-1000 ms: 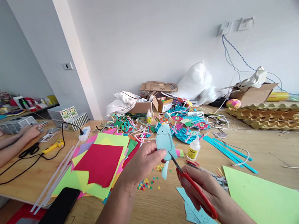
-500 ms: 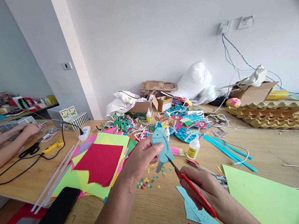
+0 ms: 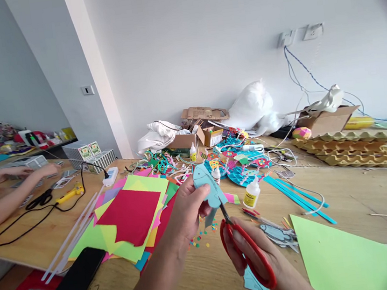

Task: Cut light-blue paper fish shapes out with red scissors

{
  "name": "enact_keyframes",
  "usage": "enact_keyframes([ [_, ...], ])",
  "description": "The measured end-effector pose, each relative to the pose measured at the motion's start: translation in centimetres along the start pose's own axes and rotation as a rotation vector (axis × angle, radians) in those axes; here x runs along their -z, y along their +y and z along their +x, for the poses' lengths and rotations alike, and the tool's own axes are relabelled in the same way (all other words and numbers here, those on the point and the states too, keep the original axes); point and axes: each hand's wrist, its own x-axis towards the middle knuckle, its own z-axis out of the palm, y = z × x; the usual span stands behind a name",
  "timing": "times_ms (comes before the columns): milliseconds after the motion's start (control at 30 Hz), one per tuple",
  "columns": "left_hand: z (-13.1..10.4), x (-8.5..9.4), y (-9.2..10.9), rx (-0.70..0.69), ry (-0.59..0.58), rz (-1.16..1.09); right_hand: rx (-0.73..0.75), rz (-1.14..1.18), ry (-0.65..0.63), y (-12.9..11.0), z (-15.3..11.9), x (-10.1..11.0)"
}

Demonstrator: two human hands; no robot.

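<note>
My left hand pinches a light-blue paper fish, its thumb lying on the front. An eye and curved lines are drawn on the fish. Red-handled scissors are in my right hand, fingers through the loops, with the blades pointing up at the fish's lower edge. The handles are spread apart. A strip of blue paper hangs below the fish. Under my right hand lies a blue sheet with drawn lines, partly hidden.
Coloured paper and a black phone-like slab lie left. A glue bottle, blue strips and a green sheet are right. Another person's hands are far left.
The scissor handles have opened wider, and the blades have shifted to the fish's lower right edge. The fish has tilted and moved slightly left. The other person's hands have moved right.
</note>
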Motion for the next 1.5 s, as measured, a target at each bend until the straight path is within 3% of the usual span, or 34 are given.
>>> enact_keyframes([
  [200, -0.4, -0.8, -0.1, 0.038, -0.045, -0.009, 0.136, 0.112, 0.091, 0.6, -0.1, -0.6],
  [533, -0.7, -0.6, -0.5, 0.066, -0.148, -0.007, 0.139, 0.186, 0.108, -0.1, -0.1, -0.3],
  [833, -0.8, -1.4, -0.7, 0.000, 0.000, 0.083, 0.130, 0.173, 0.041, 0.2, -0.3, 0.0],
  [1500, -1.5, -2.8, -1.4, -0.024, 0.030, 0.070, 0.148, 0.152, 0.098, 0.0, -0.4, 0.0],
])
